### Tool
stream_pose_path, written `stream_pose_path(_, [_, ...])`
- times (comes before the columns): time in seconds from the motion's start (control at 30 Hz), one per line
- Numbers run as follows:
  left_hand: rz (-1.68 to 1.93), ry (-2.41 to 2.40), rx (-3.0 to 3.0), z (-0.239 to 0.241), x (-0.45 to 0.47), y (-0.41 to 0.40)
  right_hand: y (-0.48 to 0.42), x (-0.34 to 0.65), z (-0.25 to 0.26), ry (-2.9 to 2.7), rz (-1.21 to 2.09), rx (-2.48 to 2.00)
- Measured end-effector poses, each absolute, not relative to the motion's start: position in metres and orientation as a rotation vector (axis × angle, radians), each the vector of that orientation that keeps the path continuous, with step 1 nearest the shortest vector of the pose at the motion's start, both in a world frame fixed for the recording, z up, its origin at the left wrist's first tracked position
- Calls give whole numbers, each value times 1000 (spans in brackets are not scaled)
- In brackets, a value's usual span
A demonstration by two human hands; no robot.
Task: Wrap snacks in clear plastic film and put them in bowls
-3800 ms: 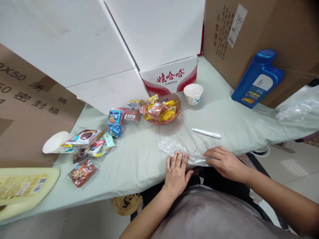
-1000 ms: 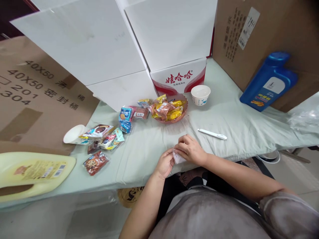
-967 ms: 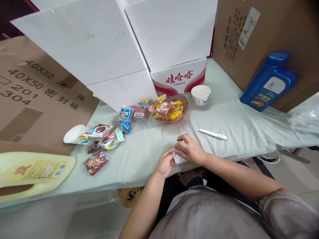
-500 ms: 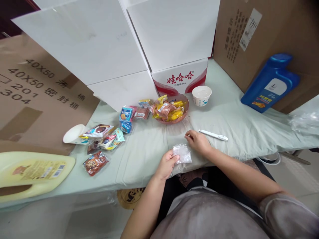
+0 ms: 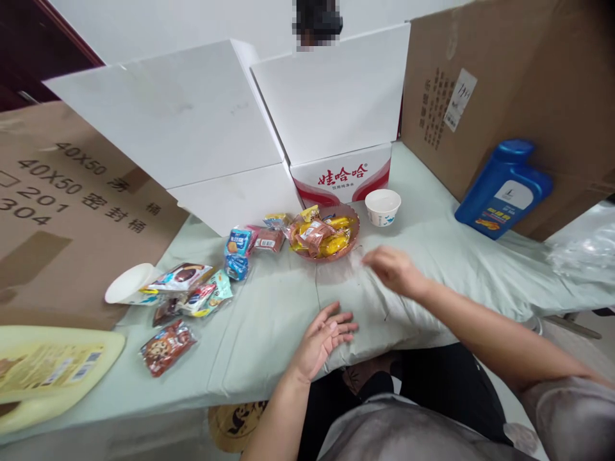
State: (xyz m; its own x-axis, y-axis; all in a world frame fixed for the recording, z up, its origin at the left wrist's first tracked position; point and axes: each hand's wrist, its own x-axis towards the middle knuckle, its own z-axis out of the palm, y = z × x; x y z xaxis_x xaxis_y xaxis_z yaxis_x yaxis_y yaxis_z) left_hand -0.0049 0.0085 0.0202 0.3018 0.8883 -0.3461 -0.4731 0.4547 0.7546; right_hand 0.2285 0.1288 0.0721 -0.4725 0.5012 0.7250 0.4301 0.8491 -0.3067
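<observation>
My left hand is palm up above the front of the cloth-covered table, fingers spread, holding nothing. Further back, my right hand has its fingers drawn together, slightly blurred; what they hold, if anything, is hard to see. Just left of its fingertips lies a faint patch of clear film. Behind that is a pink scalloped bowl heaped with yellow and brown wrapped snacks. A white paper cup stands upright to the bowl's right.
Several packaged snacks lie at the left beside a tipped paper cup. A pale yellow jug lies at the left edge. White boxes stand behind; a blue bottle leans by a cardboard box at right.
My left hand has let go of the clear plastic packet and opened. The white knife-like tool on the right no longer shows. The view has tilted up, with hair now visible above the boxes.
</observation>
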Motion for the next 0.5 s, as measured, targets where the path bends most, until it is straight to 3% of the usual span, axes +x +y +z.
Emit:
stream_pose_path(0.17, [944, 826, 657, 14, -4, 11, 245, 264, 121, -1890, -338, -1052])
stream_pose_path(0.3, [945, 767, 652, 10, -7, 11, 294, 263, 101, -2383, -87, -1572])
stream_pose_path(0.5, [923, 679, 642, 6, -12, 13, 310, 259, 65, -2565, 74, -1734])
